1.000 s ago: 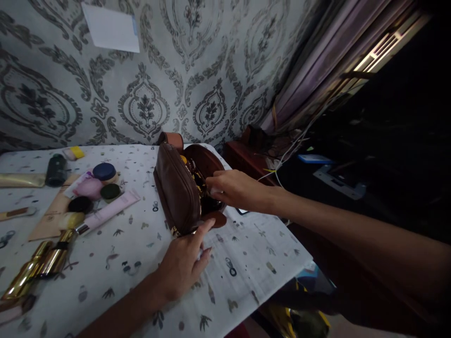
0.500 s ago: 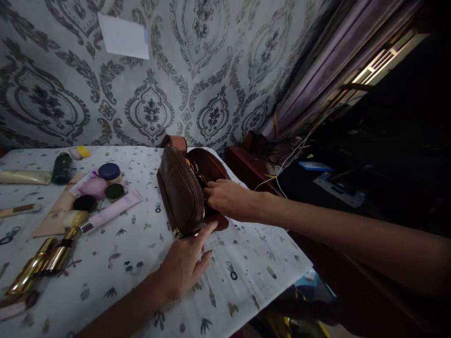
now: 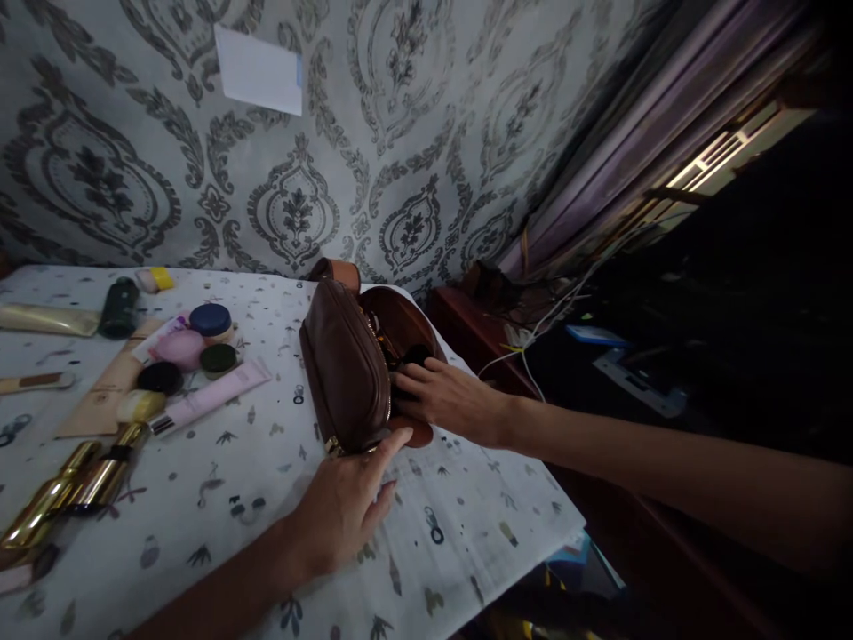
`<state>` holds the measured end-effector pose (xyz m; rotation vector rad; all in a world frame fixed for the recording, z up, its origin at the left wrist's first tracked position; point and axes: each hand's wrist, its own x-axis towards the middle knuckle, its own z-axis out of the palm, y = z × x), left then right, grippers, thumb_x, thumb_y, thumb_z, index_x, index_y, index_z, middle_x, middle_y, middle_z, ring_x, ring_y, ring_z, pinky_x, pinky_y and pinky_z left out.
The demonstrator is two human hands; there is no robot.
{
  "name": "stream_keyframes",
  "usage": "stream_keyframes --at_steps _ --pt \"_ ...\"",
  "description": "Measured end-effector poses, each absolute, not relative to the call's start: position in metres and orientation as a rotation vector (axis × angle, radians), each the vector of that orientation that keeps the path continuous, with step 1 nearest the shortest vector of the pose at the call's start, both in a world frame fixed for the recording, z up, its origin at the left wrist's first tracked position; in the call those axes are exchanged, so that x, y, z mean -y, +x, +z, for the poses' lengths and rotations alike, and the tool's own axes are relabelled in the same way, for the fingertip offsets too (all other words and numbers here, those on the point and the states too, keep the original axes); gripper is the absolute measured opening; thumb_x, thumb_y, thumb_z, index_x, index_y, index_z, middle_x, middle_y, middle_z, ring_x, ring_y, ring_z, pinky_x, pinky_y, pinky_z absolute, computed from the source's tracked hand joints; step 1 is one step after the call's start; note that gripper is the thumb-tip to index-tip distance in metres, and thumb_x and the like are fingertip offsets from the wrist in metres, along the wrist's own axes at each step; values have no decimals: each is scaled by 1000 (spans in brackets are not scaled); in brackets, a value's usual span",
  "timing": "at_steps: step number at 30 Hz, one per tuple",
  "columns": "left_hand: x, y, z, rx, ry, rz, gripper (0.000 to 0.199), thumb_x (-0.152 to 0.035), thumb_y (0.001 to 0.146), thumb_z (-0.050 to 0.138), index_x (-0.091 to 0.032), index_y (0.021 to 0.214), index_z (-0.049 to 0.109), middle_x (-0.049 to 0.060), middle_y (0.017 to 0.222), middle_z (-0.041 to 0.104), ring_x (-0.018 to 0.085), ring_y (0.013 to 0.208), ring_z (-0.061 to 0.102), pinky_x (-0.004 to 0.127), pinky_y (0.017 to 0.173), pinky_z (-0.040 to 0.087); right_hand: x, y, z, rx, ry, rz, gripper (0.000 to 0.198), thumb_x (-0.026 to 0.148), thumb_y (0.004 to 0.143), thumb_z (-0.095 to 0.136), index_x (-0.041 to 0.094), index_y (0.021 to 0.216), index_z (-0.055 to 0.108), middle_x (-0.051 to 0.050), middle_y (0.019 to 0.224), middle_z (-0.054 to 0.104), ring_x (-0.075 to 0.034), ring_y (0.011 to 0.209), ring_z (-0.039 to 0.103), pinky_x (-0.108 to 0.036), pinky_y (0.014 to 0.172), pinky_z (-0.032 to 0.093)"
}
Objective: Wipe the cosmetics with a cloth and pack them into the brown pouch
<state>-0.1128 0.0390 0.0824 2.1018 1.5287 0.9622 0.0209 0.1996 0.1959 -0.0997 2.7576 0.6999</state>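
Note:
A brown handbag (image 3: 343, 364) lies on the table with its zip side open toward the right. My right hand (image 3: 459, 400) is at that opening, with its fingers curled round a black round item (image 3: 417, 355) that is mostly hidden. My left hand (image 3: 343, 507) rests by the bag's near corner. Its index finger stretches along the bag's lower edge and touches it near a brown flap (image 3: 414, 433), while the thumb stands apart. Metal hardware glints inside the bag, but the rest of its inside is dark.
To the left lie a pink tube (image 3: 213, 396), a blue-lidded jar (image 3: 211, 321), a dark green bottle (image 3: 119, 308), gold tubes (image 3: 57, 493) and a brush (image 3: 36, 382). The patterned wall (image 3: 293, 213) stands behind. White cables (image 3: 533, 342) hang beyond the table's right edge.
My right hand has drawn back slightly to the right and down, and the black round item now shows beside its fingers. My left hand stays at the bag's corner. The view has shifted a little.

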Motion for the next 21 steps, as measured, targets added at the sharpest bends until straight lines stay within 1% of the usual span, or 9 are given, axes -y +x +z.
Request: stream_keyframes --at_steps 3,6,11,14,18,21 --pt "-38 -113 84 -1526 2111 958 58 -19 93 43 -22 149 27 3 84 70 19 73 68 32 71 53 -205 20 186 -2789 -131 687 13 21 95 57 21 100 69 -8 111 63 -24 100 47 -34 71 32" --pt "-38 -113 86 -1533 2112 945 58 -18 93 43 -21 148 28 3 84 70 19 74 68 31 71 53 -208 18 186 -2778 -145 670 14 21 96 56 18 96 69 -8 103 66 -24 98 48 -34 69 32" --pt "-39 -114 85 -1521 2105 926 57 -17 92 42 -21 148 28 4 86 71 20 75 69 32 70 52 -207 14 189 -2752 -150 695 10 18 94 59 17 92 69 -6 95 68 -23 96 49 -35 74 32" --pt "-39 -114 83 -1528 2103 933 57 -18 92 43 -22 148 30 5 87 72 20 74 69 32 70 52 -205 15 187 -2740 -141 742 11 18 94 59 17 92 70 -7 98 68 -23 97 50 -36 78 33" --pt "-38 -113 82 -1542 2109 951 58 -16 92 44 -23 147 30 3 84 71 19 72 68 31 70 52 -205 20 184 -2771 -210 750 14 18 95 56 17 95 70 -8 107 67 -24 103 50 -37 83 35" --pt "-38 -112 80 -1545 2128 964 58 -17 93 44 -26 148 27 2 88 71 19 75 69 30 69 52 -207 24 184 -2811 -261 724 17 19 97 53 17 100 69 -9 105 67 -24 103 51 -39 87 36"
